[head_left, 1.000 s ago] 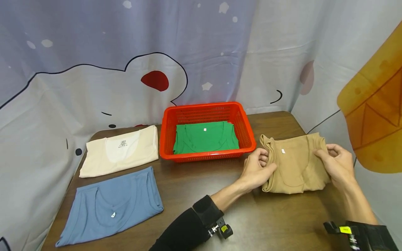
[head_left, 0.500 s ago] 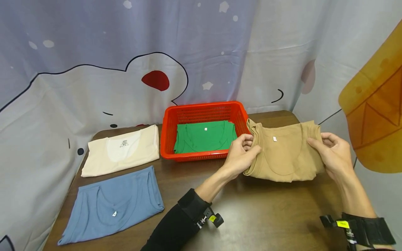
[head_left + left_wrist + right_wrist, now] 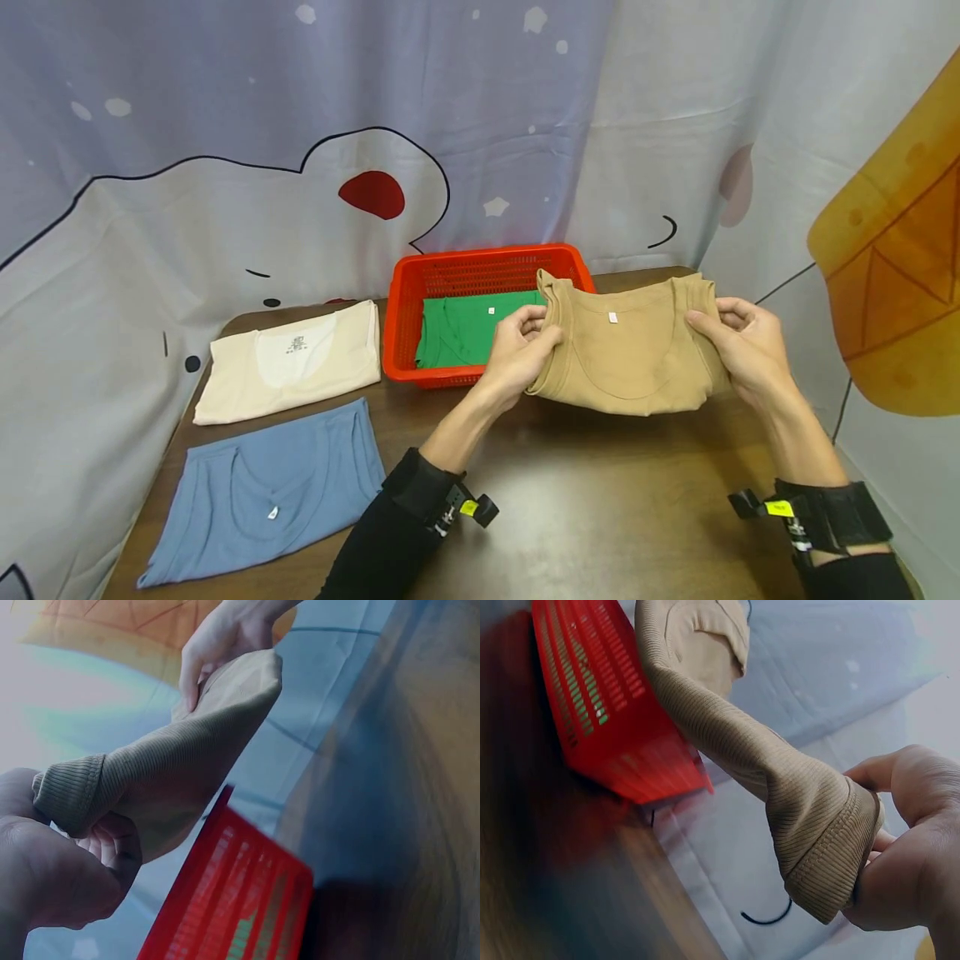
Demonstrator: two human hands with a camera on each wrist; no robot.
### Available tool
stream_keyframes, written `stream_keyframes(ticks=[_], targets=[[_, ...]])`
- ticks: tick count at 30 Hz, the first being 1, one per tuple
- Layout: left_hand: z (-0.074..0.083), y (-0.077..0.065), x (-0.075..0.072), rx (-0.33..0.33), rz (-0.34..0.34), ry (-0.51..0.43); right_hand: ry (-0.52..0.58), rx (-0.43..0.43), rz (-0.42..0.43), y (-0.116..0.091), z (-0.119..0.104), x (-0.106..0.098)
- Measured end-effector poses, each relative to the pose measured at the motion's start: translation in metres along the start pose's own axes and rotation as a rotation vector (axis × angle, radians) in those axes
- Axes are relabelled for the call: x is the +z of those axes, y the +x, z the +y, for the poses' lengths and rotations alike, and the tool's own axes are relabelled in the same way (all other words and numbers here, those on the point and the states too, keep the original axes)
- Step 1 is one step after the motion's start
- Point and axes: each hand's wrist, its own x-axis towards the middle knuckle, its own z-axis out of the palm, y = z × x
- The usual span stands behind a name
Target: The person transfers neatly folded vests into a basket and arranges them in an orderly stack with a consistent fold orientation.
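Observation:
A folded tan tank top [image 3: 626, 350] with a small white neck tag is held up between both hands, lifted off the table. My left hand [image 3: 519, 350] pinches its left edge, thumb in front and fingers behind. On the opposite edge my right hand [image 3: 750, 342] pinches the cloth the same way. In both wrist views the ribbed tan fabric [image 3: 180, 757] stretches between the hands beside the red basket [image 3: 622, 712]. That basket [image 3: 420, 375] holds a folded green top [image 3: 465, 329], and the tan top overlaps its right side in the head view.
A folded cream top [image 3: 292, 358] with a printed neck label lies left of the basket. Nearer the front is a folded blue top [image 3: 270, 492] with a white tag. Patterned curtains [image 3: 495, 125] hang behind and beside the wooden table [image 3: 585, 500].
Both hands have raised the tan tank top from the table's right side and carried it left, so it now covers part of the basket in the head view.

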Motion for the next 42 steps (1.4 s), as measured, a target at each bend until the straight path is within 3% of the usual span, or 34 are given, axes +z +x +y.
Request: stream_keyframes(ticks=[8,20,30,42], targets=[[0.011,0.003,-0.041,0.008,0.041,0.01,-0.001,-0.043,-0.061,0.013,-0.005,0.034],[0.019,-0.002,-0.104,-0.001,0.076,0.047,-0.115,-0.017,-0.134,0.031,-0.01,0.084],[0.022,-0.002,-0.143,-0.063,0.105,0.04,-0.165,-0.031,-0.184,0.043,-0.008,0.116],[0.017,0.015,-0.181,-0.117,0.145,0.11,-0.29,-0.048,-0.218,0.064,-0.007,0.148]])
